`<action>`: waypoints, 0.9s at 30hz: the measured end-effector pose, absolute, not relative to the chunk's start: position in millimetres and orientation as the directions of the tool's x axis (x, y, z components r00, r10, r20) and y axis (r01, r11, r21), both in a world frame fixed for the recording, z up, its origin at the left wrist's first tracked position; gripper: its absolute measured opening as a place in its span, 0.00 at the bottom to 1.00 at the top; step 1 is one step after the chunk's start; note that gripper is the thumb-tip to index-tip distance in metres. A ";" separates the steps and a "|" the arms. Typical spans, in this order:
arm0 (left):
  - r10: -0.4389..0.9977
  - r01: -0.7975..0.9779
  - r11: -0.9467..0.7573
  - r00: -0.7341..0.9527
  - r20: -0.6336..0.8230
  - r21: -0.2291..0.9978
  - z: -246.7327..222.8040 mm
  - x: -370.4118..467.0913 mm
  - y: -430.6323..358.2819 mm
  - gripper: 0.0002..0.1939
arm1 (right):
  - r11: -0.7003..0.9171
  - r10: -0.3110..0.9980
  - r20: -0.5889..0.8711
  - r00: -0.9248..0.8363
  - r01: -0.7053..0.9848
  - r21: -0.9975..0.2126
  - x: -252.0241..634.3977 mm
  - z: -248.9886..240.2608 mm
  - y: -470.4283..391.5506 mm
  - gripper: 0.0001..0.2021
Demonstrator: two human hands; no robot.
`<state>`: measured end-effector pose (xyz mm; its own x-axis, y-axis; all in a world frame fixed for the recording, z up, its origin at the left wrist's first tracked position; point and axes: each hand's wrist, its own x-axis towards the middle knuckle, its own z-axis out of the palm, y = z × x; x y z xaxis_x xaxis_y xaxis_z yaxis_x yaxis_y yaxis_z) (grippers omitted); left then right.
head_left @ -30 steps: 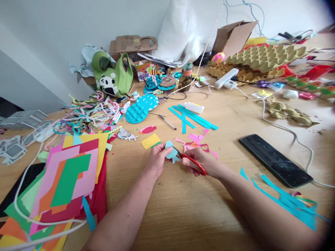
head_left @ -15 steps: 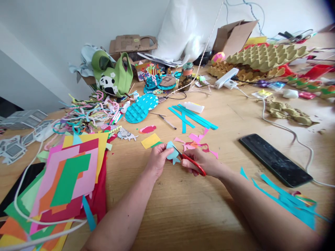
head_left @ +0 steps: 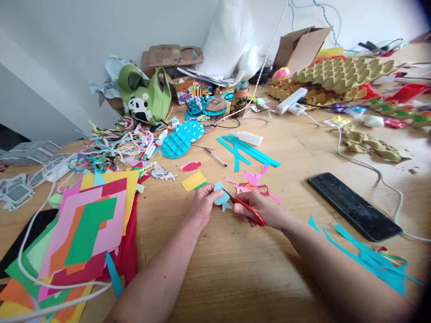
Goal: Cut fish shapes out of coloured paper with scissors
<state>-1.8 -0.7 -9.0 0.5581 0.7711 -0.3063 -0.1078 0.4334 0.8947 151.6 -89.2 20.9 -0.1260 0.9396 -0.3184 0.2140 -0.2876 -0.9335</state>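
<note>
Above the middle of the wooden table, my left hand [head_left: 202, 204] pinches a small piece of light blue paper [head_left: 220, 197] between thumb and fingers. The lower end of the paper has a forked, tail-like shape. My right hand [head_left: 256, 207] grips scissors with red handles [head_left: 251, 211], their dark blades meeting the right edge of the paper. How far apart the blades are is hard to see. Pink and red paper scraps [head_left: 257, 181] lie just beyond my right hand, and a yellow paper rectangle [head_left: 193, 181] lies beyond my left.
A stack of coloured paper [head_left: 111, 242] covers the left side. To the right lie a black phone [head_left: 355, 205] with a white cable and blue paper strips [head_left: 380, 264]. Farther back are a glue bottle [head_left: 249, 138], a woven blue disc [head_left: 175, 142], a green panda bag [head_left: 144, 96] and egg trays [head_left: 346, 74].
Almost nothing differs. The scissors and the blue paper shift very slightly against each other, while both hands stay in the same place.
</note>
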 end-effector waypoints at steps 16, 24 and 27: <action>0.788 -0.133 0.421 0.543 -0.290 0.897 -10.2 -2.4 -0.8 0.13 | -0.286 0.940 -0.318 -0.124 0.227 -0.931 152.6 20.1 -89.4 0.28; 0.772 -0.093 0.421 0.559 -0.303 0.902 -8.4 -2.2 -1.1 0.13 | -0.277 0.936 -0.317 -0.156 0.233 -0.932 156.1 14.4 -90.5 0.27; 0.772 -0.090 0.419 0.559 -0.303 0.903 -7.8 -2.2 -1.1 0.13 | -0.263 0.934 -0.308 -0.180 0.235 -0.936 157.0 12.5 -90.3 0.27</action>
<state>-2.2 -1.1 -7.8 0.5585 0.7723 -0.3027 -0.0900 0.4192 0.9034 157.0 -90.3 12.5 -0.1799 0.9342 -0.3081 0.2346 -0.2634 -0.9357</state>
